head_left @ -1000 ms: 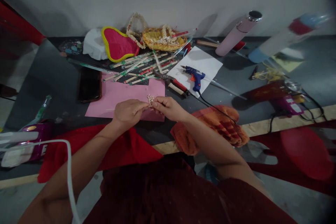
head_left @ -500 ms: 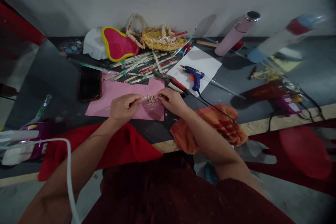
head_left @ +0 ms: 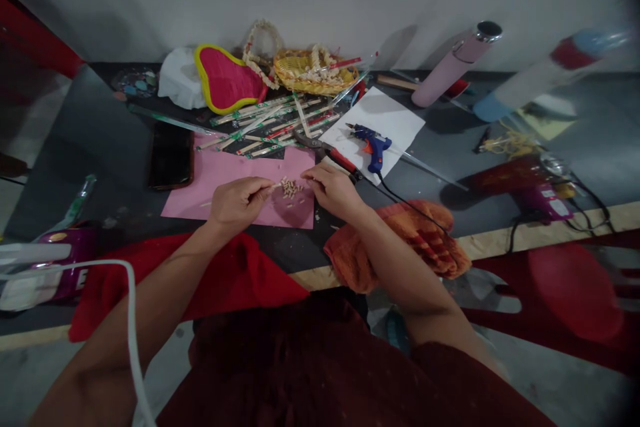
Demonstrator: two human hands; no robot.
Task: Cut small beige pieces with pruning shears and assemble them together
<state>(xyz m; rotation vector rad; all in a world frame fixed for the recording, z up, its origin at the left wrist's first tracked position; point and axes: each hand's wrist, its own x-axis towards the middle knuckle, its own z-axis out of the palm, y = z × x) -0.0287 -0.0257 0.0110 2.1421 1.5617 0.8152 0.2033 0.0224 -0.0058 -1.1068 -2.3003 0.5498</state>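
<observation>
My left hand point(head_left: 239, 201) pinches a thin pale wooden stick point(head_left: 277, 185), its tip pointing right. Across from it, my right hand point(head_left: 333, 188) has its thumb and fingertips pressed together; whatever they hold is too small to make out. Between the two hands a little heap of short cut stick pieces point(head_left: 290, 188) lies on a sheet of pink paper point(head_left: 225, 168). Pliers with red handles point(head_left: 340, 159) rest just beyond my right hand. Several paper-wrapped chopsticks point(head_left: 260, 123) are spread behind the pink paper.
A blue glue gun point(head_left: 374, 145) lies on white paper point(head_left: 395, 110), its cord crossing an orange towel point(head_left: 420, 233). A yellow basket point(head_left: 300, 77), a pink flask point(head_left: 450, 70) and a blurred bottle point(head_left: 530, 80) stand behind. At left are a phone point(head_left: 171, 155) and red cloth point(head_left: 240, 273).
My right hand has drawn slightly right, so the gap between the fingertips is wider. The left hand keeps its pinch on the stick. The camera view has shifted a little.
</observation>
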